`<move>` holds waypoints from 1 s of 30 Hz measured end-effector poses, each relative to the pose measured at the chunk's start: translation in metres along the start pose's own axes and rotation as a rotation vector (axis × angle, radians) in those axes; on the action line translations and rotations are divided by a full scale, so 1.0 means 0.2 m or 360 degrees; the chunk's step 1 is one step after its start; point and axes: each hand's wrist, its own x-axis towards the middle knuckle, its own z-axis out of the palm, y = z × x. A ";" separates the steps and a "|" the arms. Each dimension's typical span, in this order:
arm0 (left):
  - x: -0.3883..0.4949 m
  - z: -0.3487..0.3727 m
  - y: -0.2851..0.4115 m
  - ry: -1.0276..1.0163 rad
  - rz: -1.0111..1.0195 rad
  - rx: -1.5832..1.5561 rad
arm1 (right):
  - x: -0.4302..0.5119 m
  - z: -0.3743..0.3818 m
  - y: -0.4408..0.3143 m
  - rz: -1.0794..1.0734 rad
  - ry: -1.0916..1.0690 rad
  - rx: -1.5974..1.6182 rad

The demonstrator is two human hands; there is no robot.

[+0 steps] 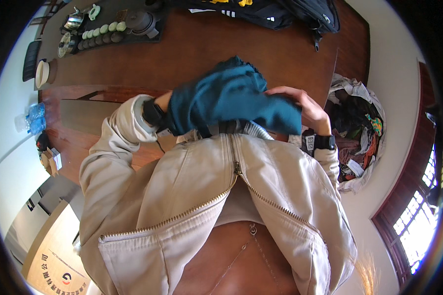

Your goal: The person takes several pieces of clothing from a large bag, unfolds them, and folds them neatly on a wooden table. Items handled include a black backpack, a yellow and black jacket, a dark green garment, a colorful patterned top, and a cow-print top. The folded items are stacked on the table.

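Observation:
A teal cloth garment is bunched above the wooden table, in front of my beige jacket. It covers most of my left hand; only skin beside the black wristband shows, and the fingers are hidden. At the garment's right end, my right hand holds the fabric, its fingers lying along the upper edge and its thumb out of sight. Part of the cloth is blurred. Both wrists wear dark bands.
On the wooden table are a tea set with a dark teapot, small cups, a metal kettle and black clothing. A cloth-lined basket of clothes stands right, a bench left.

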 end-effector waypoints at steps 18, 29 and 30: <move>-0.27 -0.24 0.88 0.0471 0.0243 0.0007 | 0.04 -0.04 -0.54 -0.0435 0.1071 -0.1305; -0.28 -0.34 0.92 0.0854 0.0428 -0.0533 | 0.08 -0.10 -0.67 -0.0399 0.1090 -0.1510; -0.30 -0.34 0.92 0.0759 0.0475 -0.0635 | 0.08 -0.10 -0.67 -0.0393 0.1092 -0.1520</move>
